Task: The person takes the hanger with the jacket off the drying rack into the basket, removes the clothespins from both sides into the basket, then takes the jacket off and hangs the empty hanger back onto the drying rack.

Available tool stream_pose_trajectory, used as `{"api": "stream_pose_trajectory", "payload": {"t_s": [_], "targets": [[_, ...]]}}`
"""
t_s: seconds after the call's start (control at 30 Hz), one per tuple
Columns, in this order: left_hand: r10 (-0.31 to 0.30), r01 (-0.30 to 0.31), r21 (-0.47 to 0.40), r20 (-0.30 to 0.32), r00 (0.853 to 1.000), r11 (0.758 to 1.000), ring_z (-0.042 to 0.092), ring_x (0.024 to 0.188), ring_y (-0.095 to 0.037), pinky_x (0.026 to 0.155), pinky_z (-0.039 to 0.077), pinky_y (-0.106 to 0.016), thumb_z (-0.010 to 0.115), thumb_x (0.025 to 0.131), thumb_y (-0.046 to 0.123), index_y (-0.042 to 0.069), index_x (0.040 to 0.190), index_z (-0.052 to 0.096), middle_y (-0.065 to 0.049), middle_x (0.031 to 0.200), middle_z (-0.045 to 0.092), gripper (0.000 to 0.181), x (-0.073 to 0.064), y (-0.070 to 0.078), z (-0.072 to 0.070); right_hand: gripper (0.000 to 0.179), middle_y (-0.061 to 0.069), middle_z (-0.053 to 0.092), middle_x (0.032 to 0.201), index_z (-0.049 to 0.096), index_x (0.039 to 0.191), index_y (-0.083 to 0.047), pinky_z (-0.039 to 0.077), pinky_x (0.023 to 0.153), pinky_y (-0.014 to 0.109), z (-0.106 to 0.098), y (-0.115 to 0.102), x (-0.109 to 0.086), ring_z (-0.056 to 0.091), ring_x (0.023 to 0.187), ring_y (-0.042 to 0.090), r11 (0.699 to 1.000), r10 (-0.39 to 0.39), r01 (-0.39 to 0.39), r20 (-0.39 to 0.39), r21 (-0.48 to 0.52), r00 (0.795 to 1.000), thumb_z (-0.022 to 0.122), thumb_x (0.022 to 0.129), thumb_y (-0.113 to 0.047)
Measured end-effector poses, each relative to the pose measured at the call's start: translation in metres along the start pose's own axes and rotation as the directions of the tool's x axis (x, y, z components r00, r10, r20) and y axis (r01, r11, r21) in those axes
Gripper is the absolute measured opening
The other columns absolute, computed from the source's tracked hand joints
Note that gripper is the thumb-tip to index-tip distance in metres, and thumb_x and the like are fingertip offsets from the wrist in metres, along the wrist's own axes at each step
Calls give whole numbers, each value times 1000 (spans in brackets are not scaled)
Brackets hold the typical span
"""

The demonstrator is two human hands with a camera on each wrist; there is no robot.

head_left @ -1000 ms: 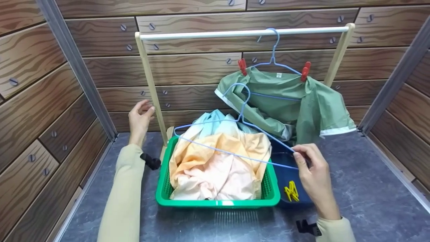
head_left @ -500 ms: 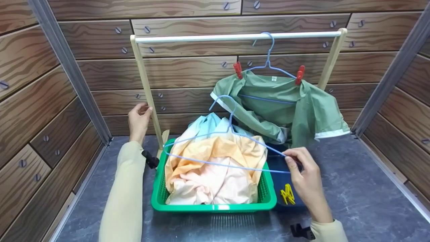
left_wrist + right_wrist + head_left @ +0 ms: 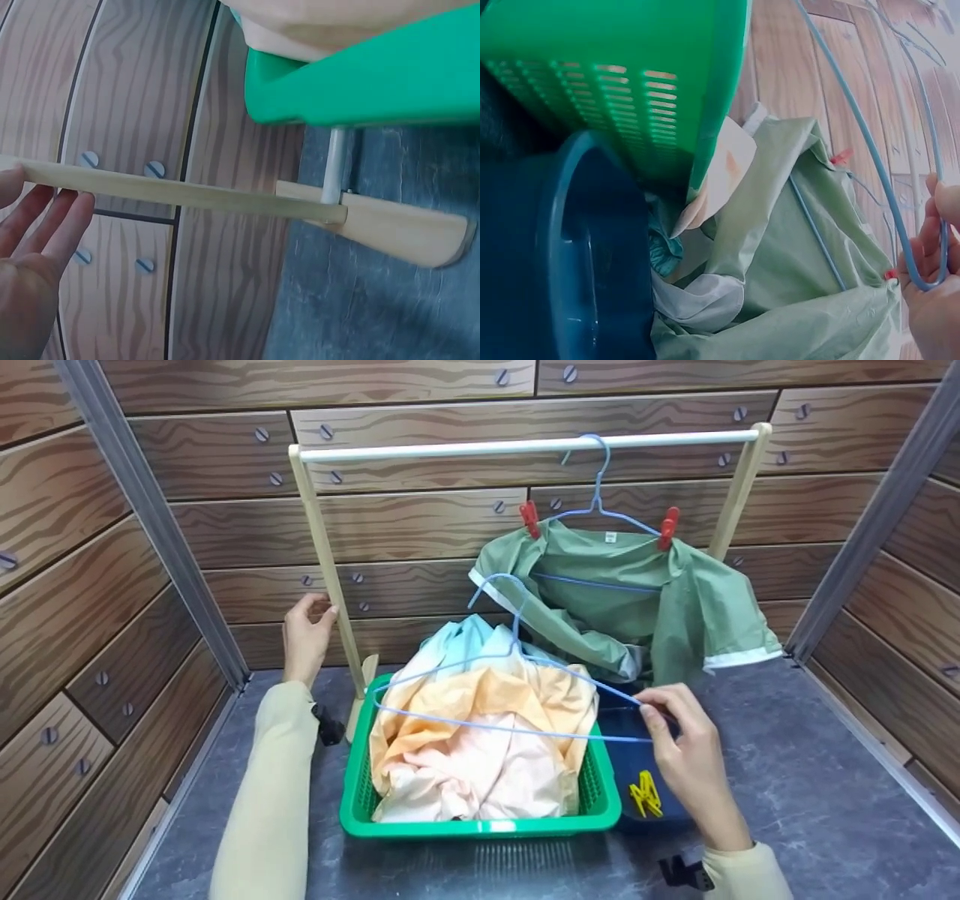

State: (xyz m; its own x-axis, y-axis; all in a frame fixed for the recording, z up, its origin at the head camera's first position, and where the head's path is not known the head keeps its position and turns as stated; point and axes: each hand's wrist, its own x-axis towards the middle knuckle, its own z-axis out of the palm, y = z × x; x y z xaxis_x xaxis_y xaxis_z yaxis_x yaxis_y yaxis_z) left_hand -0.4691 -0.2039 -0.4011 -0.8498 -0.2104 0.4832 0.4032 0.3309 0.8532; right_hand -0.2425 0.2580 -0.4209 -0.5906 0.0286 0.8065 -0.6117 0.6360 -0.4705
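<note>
Head view, supported by both wrist views: a bare hanger [image 3: 872, 150] spanned the space between the hands, hook uppermost. The right hand [image 3: 688, 757] pinched it at one corner; the opposite corner pointed toward the left hand [image 3: 306, 630] with no hand beneath it. The left hand's fingertips met the post [image 3: 184, 193]; whether they closed round it could not be told. Under the hanger, between the hands, cloth [image 3: 487, 694] lay heaped in the basket [image 3: 480, 829]; contact between wire and heap was unclear.

Principal hazards, by judgement: (a) the one-corner hold probably left the frame free to twist or droop, so that its far end could snag the cloth; (b) the hook, seen against the shirt [image 3: 682, 592] beyond the hands, could catch a sleeve if pushed forward; (c) such a catch, or a knock to the post, could rock the rail [image 3: 450, 449] or loosen the red pegs [image 3: 669, 527]; (d) a low sweep of the right hand could jar the bin [image 3: 514, 247] beside it, disturbing the yellow pegs [image 3: 645, 793] inside.
</note>
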Motion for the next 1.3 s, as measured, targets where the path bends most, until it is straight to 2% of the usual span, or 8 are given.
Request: {"api": "stream_pose_trajectory", "payload": {"t_s": [0.27, 0.4, 0.57, 0.7, 0.9, 0.97, 1.1, 1.3], "targets": [[35, -36, 44, 22, 999, 998, 61, 87, -23, 61, 51, -22, 61, 89, 3, -1, 103, 62, -14, 95, 65, 15, -1, 1, -5, 17, -1, 58, 95, 67, 97, -5, 41, 72, 21, -2, -6, 45, 52, 82, 13, 992, -123, 123, 14, -7, 992, 60, 86, 7], [39, -41, 72, 27, 999, 997, 61, 86, -21, 60, 51, -23, 61, 89, 3, 0, 102, 62, -12, 94, 65, 13, -3, 0, -7, 15, 0, 56, 91, 66, 97, -5, 40, 67, 20, -2, -13, 71, 50, 77, 12, 991, -128, 129, 14, -22, 992, 59, 88, 4], [79, -82, 138, 28, 997, 987, 60, 85, -19, 67, 45, -22, 61, 89, 4, 0, 103, 63, -12, 96, 65, 14, -3, 0, -7, 14, 5, 56, 88, 67, 97, -5, 38, 66, 22, 0, -21, 105, 48, 74, 14, 992, -128, 127, -50, -25, 991, 60, 88, 3], [67, -70, 103, 25, 997, 992, 61, 83, -21, 65, 48, -24, 60, 89, 2, -1, 102, 63, -14, 94, 65, 14, -3, -1, -6, 11, 4, 57, 91, 67, 98, -5, 39, 70, 23, 5, -25, 134, 50, 78, 13, 992, -117, 113, -83, -52, 990, 59, 90, -3], [23, -24, 20, 33, 999, 1000, 62, 84, -29, 57, 53, -25, 58, 89, 0, -3, 103, 61, -17, 94, 63, 15, -3, -1, -5, 12, 5, 56, 95, 65, 99, -4, 42, 77, 29, 21, -28, 169, 52, 85, 14, 990, -115, 111, -46, -84, 992, 56, 93, -6], [27, -27, 7, 40, 999, 1000, 62, 84, -30, 57, 52, -23, 58, 90, 0, -4, 104, 60, -18, 95, 63, 15, -2, 0, -4, 12, 6, 56, 96, 65, 100, -3, 42, 77, 30, 29, -29, 178, 52, 87, 14, 990, -105, 101, -30, -93, 994, 55, 93, -6], [47, -48, 57, 21, 999, 997, 61, 83, -24, 60, 48, -20, 60, 89, 1, -2, 102, 62, -16, 93, 64, 14, -1, 1, -4, 13, 7, 56, 96, 65, 100, -3, 41, 78, 31, 46, -30, 189, 51, 87, 15, 989, -89, 89, 10, -116, 996, 54, 93, -5], [68, -69, 96, 11, 998, 993, 60, 83, -19, 66, 45, -22, 60, 89, 2, -1, 101, 63, -14, 93, 65, 13, 2, 4, -2, 13, 7, 55, 94, 64, 100, -3, 40, 73, 31, 62, -23, 191, 49, 83, 17, 986, -89, 98, 67, -135, 994, 53, 94, -5]]}}
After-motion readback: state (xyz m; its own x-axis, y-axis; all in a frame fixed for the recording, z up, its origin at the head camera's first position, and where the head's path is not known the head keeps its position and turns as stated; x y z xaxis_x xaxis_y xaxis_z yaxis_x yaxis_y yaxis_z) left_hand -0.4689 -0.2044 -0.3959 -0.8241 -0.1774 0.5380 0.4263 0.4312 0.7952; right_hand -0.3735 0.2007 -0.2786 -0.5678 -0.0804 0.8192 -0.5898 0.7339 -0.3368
